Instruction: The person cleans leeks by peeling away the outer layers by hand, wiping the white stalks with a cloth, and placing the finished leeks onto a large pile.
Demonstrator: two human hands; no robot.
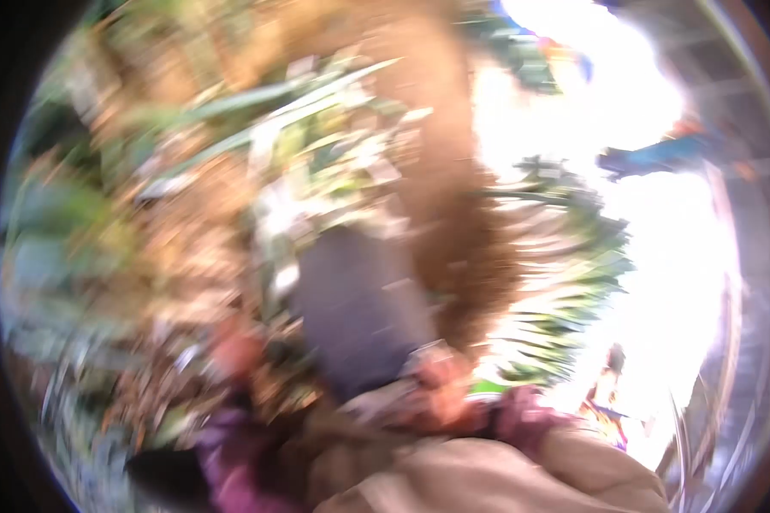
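Observation:
Motion smears the whole head view. My left hand (pixel 233 349) is a reddish blur at the lower left, past a purple sleeve (pixel 227 445), over brown and green plant litter; its fingers cannot be made out. Near the bottom centre, my right hand (pixel 441 385) is by the lower end of a dark grey, flat, rounded object (pixel 359 308). Whether the fingers grip that object is too blurred to tell. A bit of bright green (pixel 488 387) shows just right of this hand.
Long green leaves (pixel 291 103) and pale cut pieces lie at the upper left. A brown strip of ground (pixel 428 128) runs down the middle. To the right are a fringed leafy bunch (pixel 556 274), a bright white surface (pixel 676 282) and a blue-green object (pixel 659 158).

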